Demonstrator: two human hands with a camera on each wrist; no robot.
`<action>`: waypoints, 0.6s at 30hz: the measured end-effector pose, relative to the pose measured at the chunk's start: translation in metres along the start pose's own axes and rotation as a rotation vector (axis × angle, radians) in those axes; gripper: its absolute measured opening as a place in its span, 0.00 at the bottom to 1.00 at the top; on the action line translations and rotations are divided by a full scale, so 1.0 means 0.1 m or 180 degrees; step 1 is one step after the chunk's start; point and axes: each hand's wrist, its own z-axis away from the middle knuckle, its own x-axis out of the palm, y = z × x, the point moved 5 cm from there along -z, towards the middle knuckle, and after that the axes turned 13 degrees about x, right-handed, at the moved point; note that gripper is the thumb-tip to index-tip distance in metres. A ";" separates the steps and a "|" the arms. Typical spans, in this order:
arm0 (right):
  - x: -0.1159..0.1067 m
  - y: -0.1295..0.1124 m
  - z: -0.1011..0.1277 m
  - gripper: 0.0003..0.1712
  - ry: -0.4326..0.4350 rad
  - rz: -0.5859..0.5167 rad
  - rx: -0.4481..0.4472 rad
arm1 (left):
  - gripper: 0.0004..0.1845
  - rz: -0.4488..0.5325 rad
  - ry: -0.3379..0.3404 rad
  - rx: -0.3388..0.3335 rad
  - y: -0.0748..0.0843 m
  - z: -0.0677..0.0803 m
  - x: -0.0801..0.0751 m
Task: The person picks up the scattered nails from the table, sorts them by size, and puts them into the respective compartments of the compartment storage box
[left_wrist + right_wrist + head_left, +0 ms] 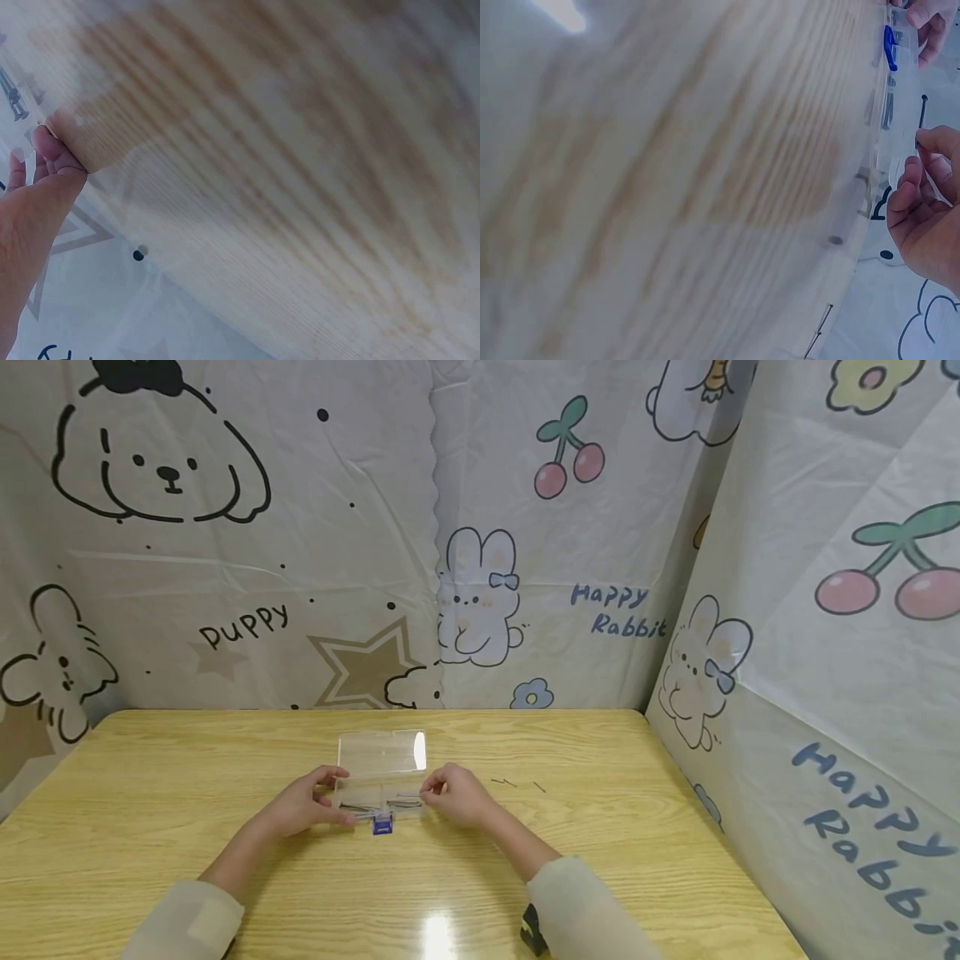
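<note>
Nearby, loose pins (514,783) on table (150,810), right of open clear box (381,772)

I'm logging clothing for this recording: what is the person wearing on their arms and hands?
Both hands are bare: left hand, right hand. Each forearm ends in a loose, pale cream, slightly sheer long sleeve, bunched well below the wrist. A small black object shows beside the right sleeve. No rings or markings show.

Bright, even overhead light, soft weak shadows. White glare patch on the glossy light-wood table (438,935) near the bottom edge, another glint on the clear plastic box lid (382,750). Head view sharp, wide-angle bending at the edges. Both wrist views hazy, washed out, wood grain badly out of focus.
</note>
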 end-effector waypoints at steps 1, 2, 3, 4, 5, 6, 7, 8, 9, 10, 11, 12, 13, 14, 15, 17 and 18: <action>0.01 -0.01 0.00 0.06 0.0007 0.0014 -0.0022 | 0.44 -0.0007 0.0003 -0.0006 -0.01 0.00 0.00; 0.01 -0.02 0.00 0.06 0.0016 0.0023 -0.0037 | 0.44 -0.0012 0.0007 -0.0013 -0.01 -0.01 0.00; 0.02 -0.03 0.00 0.06 0.0026 0.0031 -0.0042 | 0.44 -0.0009 0.0006 -0.0017 -0.01 0.00 0.00; 0.03 -0.04 0.00 0.07 0.0039 0.0043 -0.0035 | 0.44 -0.0002 0.0004 -0.0021 -0.01 0.00 0.00; 0.03 -0.05 0.00 0.07 0.0048 0.0044 -0.0038 | 0.44 0.0006 0.0003 -0.0018 -0.01 0.00 0.00; 0.03 -0.05 0.00 0.07 0.0051 0.0043 -0.0033 | 0.43 0.0003 0.0002 -0.0015 -0.01 0.00 0.00; 0.04 -0.06 0.00 0.07 0.0055 0.0041 -0.0026 | 0.43 0.0004 0.0003 -0.0012 -0.01 0.00 0.00; 0.04 -0.06 0.00 0.07 0.0055 0.0031 -0.0018 | 0.43 0.0010 -0.0002 -0.0006 0.00 0.00 0.00; 0.05 -0.06 0.00 0.07 0.0056 0.0028 -0.0012 | 0.43 0.0011 0.0001 -0.0006 0.00 0.00 0.00; 0.05 -0.07 0.00 0.07 0.0060 0.0024 -0.0005 | 0.43 0.0009 0.0001 -0.0006 0.00 0.00 0.00; 0.06 -0.06 0.00 0.06 0.0059 0.0017 0.0005 | 0.43 0.0002 0.0005 -0.0014 0.00 0.00 0.00; 0.06 -0.06 0.00 0.06 0.0060 0.0020 0.0011 | 0.43 -0.0002 0.0004 -0.0016 0.00 0.00 0.00; 0.07 -0.06 0.00 0.06 0.0061 0.0020 0.0018 | 0.43 -0.0007 -0.0003 -0.0008 0.00 0.00 0.00; 0.07 -0.06 0.00 0.07 0.0051 0.0024 0.0028 | 0.43 -0.0029 -0.0021 0.0008 -0.01 0.00 0.00; 0.08 -0.06 -0.01 0.07 0.0044 0.0028 0.0029 | 0.44 -0.0034 -0.0017 0.0003 -0.01 0.00 0.00; 0.09 -0.05 -0.01 0.07 0.0029 0.0047 0.0032 | 0.43 -0.0073 -0.0038 0.0025 0.00 0.00 -0.01; 0.10 -0.05 -0.02 0.07 0.0025 0.0057 0.0031 | 0.44 -0.0087 -0.0052 0.0042 0.00 0.00 -0.01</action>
